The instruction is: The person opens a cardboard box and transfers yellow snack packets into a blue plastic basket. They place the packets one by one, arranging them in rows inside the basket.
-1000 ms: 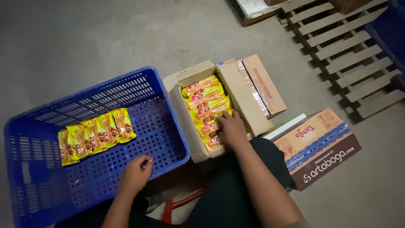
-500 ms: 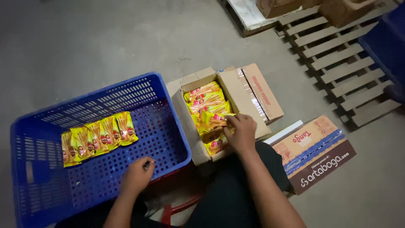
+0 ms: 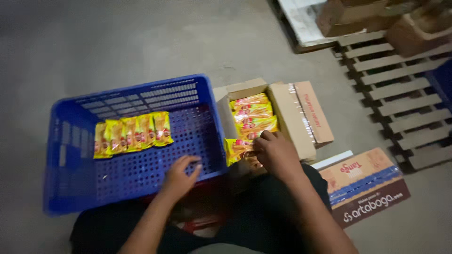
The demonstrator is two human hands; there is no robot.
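Meanwhile, the right hand (image 3: 278, 153) is pinching yellow packets (image 3: 238, 146) above the open carton (image 3: 287, 110) beside the blue crate (image 3: 75, 141), left hand (image 3: 181, 176) loosely spread on its rim; such a thin pinch is risking a spill.

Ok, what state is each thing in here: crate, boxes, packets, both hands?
Blue crate: open-topped, one row of packets.
Packets in crate: flat, overlapping.
Open carton: flaps open, packets inside.
Held packets: lifted at the carton's near end.
Right hand: gripping them.
Left hand: empty, on crate rim.
Printed carton: closed.
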